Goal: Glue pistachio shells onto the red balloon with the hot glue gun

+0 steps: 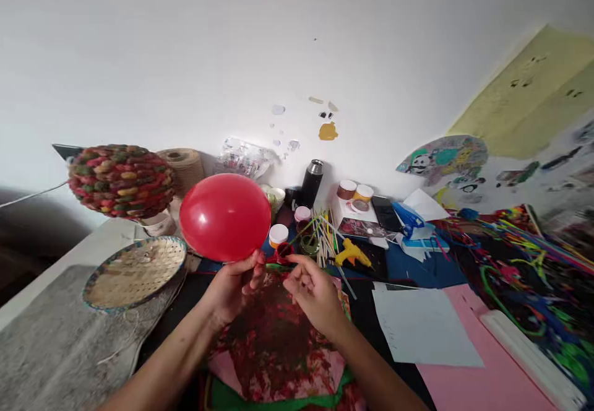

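My left hand (231, 287) is closed on the lower end of an inflated red balloon (225, 218), pinching it near its neck between thumb and fingers. The balloon is held up over the table. My right hand (318, 294) holds nothing that I can see; its index finger points out and the other fingers are loosely curled. That fingertip is at a small open jar of red paint (281, 254); whether it dips in, I cannot tell. Beneath both hands lies a pink sheet smeared with red and brown paint (278, 349).
Behind the hands stand a white-lidded jar (278, 235), a black flask (312, 183), several sticks (325, 241) and a yellow glue gun (352, 253). A woven basket (134, 275) and a yarn-wrapped ball (123, 182) are on the left. White paper (427, 326) lies at right.
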The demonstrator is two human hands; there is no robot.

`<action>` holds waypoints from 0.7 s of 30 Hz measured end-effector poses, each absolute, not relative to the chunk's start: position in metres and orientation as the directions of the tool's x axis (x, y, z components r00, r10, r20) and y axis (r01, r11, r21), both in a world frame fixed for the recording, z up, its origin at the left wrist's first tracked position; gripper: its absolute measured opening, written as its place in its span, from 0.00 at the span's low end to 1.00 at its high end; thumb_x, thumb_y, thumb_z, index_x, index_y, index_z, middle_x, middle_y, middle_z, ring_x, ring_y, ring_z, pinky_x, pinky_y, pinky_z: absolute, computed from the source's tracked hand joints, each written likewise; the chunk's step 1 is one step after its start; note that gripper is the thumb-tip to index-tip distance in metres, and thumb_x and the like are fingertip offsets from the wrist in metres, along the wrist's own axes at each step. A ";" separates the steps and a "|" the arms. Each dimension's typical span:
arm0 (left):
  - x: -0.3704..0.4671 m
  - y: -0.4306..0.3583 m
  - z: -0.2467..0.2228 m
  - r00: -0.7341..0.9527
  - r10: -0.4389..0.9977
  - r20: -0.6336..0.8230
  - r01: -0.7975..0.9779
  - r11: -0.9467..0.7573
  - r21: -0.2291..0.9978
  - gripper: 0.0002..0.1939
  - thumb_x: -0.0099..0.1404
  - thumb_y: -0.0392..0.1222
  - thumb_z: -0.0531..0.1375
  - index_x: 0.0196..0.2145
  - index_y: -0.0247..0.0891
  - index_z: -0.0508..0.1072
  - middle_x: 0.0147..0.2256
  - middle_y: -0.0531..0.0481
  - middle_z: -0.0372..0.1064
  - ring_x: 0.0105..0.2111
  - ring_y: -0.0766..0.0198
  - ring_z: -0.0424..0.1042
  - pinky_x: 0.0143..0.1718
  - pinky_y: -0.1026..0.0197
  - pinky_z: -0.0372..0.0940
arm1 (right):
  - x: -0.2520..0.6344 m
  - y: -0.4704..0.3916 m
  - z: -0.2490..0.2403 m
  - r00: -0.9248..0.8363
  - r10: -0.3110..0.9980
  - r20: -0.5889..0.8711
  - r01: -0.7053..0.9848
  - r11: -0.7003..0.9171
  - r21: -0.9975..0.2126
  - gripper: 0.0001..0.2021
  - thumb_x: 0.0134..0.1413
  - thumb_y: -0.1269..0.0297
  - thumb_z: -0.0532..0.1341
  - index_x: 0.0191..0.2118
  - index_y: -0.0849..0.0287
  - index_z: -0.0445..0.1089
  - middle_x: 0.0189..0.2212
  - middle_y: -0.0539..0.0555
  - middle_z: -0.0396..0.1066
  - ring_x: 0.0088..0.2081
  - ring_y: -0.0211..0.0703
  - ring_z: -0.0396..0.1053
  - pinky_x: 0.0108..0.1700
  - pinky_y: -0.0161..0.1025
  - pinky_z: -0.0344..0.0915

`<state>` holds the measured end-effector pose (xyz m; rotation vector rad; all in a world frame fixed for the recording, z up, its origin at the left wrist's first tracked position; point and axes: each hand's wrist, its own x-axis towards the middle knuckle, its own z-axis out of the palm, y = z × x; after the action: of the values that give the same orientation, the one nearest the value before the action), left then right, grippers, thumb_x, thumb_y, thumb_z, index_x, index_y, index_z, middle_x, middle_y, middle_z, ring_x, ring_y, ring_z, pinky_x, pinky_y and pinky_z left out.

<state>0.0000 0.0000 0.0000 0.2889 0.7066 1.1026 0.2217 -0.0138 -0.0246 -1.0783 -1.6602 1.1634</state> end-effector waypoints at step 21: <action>0.015 -0.018 -0.009 0.307 0.917 -0.255 -0.675 0.398 0.621 0.31 0.49 0.54 0.87 0.21 0.35 0.73 0.15 0.61 0.55 0.16 0.77 0.49 0.18 0.73 0.58 | 0.200 -0.025 -0.015 -0.416 0.910 -0.004 -0.005 -0.007 -1.000 0.28 0.75 0.38 0.60 0.27 0.52 0.64 0.15 0.42 0.57 0.16 0.37 0.60 0.23 0.36 0.53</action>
<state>0.0146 -0.0184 -0.0087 0.4413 0.6389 1.0992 0.1996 -0.0251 -0.0154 -0.9749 -1.5097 1.5251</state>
